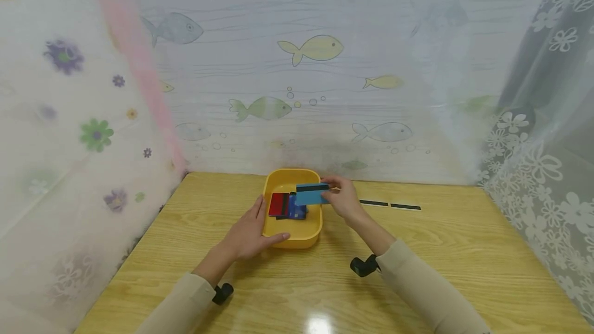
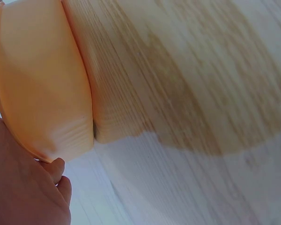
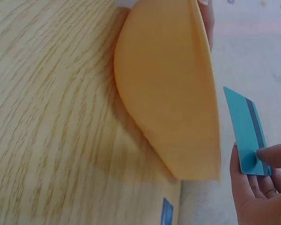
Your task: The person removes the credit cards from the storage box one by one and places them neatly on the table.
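In the head view, my right hand (image 1: 342, 200) pinches a light-blue card (image 1: 312, 198) with a dark stripe, holding it over the right part of a yellow plastic tub (image 1: 298, 244). The right wrist view shows the thumb on one face of the card (image 3: 246, 133) and fingers behind it. My left hand (image 1: 248, 233) holds the tub at its left side and near corner, thumb over the front rim. Inside the tub lie a red card (image 1: 278, 204) with a dark stripe and a blue card (image 1: 297, 210), overlapping, with a dark edge showing beneath them.
Two dark strips with pale edges, one strip (image 1: 374, 203) and another strip (image 1: 406, 206), lie on the wooden table (image 1: 441, 251) right of the tub. A fish-patterned curtain (image 1: 315, 133) hangs behind the table, with flowered cloth (image 1: 83, 179) at the left.
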A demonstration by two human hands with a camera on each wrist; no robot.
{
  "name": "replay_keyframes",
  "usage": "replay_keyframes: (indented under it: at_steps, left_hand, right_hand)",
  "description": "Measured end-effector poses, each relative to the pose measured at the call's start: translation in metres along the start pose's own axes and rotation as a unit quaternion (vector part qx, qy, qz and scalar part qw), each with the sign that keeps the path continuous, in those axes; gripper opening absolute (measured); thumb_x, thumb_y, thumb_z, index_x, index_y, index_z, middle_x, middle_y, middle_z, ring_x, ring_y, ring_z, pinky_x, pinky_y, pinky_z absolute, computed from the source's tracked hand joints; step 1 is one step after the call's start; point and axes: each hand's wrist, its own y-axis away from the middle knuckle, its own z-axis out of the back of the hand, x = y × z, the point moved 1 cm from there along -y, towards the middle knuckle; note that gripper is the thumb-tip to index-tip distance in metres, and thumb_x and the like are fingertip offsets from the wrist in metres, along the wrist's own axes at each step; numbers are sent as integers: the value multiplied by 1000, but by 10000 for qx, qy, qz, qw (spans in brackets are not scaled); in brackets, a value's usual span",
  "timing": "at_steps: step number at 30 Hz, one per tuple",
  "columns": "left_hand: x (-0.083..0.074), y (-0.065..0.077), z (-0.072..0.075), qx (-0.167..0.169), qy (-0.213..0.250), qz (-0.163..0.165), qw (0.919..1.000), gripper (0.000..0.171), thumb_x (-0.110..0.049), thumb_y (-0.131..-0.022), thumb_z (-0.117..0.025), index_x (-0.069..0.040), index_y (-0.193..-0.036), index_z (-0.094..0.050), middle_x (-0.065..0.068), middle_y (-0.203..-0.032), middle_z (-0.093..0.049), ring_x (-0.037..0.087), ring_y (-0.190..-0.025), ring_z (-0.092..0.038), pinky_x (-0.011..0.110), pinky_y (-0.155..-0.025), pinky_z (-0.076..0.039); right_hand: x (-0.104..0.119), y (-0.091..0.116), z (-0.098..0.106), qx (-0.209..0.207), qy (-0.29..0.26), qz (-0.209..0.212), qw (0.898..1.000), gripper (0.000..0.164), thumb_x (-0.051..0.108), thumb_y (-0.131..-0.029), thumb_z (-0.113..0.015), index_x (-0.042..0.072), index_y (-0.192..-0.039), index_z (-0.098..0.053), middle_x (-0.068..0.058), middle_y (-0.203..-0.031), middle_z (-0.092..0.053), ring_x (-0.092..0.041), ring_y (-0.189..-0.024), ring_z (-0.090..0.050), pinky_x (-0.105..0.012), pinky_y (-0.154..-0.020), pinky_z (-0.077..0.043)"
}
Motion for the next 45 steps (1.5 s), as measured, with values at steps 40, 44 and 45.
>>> replay_keyframes:
  at_steps: [40, 44, 45]
  left_hand:
    - [2, -2, -4, -109, 39, 56, 9999, 121, -83, -85, -53, -3, -164, -9, 13, -172, -4, 39, -153, -24, 55, -120, -29]
    - [2, -2, -3, -86, 16, 42, 10000, 124, -88, -83, -49, -3, -164, -10, 13, -172, -3, 40, -153, -24, 55, -120, -29]
    - [2, -2, -3, -80, 10, 41, 10000, 124, -89, -83, -49, -3, -164, -10, 13, -172, -3, 39, -153, -24, 55, -120, -29]
  right_hand:
    - [-26, 20, 55, -73, 103, -497, 9987, 38, 3, -99, -60, -2, -137, -59, -22, -131, -51, -33, -114, -56, -43, -91, -54]
    - [-32, 21, 58, -43, 195, -469, 9987, 36, 1, -99, -60, -5, -135, -59, -24, -129, -52, -33, -110, -56, -37, -84, -54]
    - [-34, 22, 58, -24, 217, -458, 9987, 36, 0, -99, -60, -6, -135, -59, -24, -129, -51, -32, -111, -55, -35, -82, -54]
